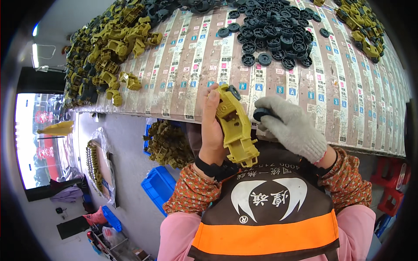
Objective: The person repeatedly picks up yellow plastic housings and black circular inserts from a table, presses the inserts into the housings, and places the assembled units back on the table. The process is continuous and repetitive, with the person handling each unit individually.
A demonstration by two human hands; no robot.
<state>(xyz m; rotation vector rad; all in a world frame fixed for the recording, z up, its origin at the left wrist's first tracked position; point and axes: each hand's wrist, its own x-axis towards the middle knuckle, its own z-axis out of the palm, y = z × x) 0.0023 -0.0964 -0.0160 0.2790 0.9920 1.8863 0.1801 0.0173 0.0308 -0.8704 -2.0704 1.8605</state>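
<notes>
My bare left hand point(212, 126) grips an olive-yellow plastic toy vehicle body point(235, 126) over the table's near edge. The body is tilted, its hollow side showing, and one dark wheel point(234, 92) sits at its far end. A grey knitted glove covers my right hand point(291, 127), which pinches a black toy wheel point(263, 114) between thumb and fingers. That wheel is a little to the right of the body and apart from it. Part of the wheel is hidden by the gloved fingers.
A pile of black wheels point(278, 32) lies at the table's far middle. Yellow vehicle bodies point(113, 48) are heaped at the left, more vehicles point(363, 28) at the far right. Below the table's left part stand a crate of yellow parts point(167, 141) and a blue crate point(157, 188).
</notes>
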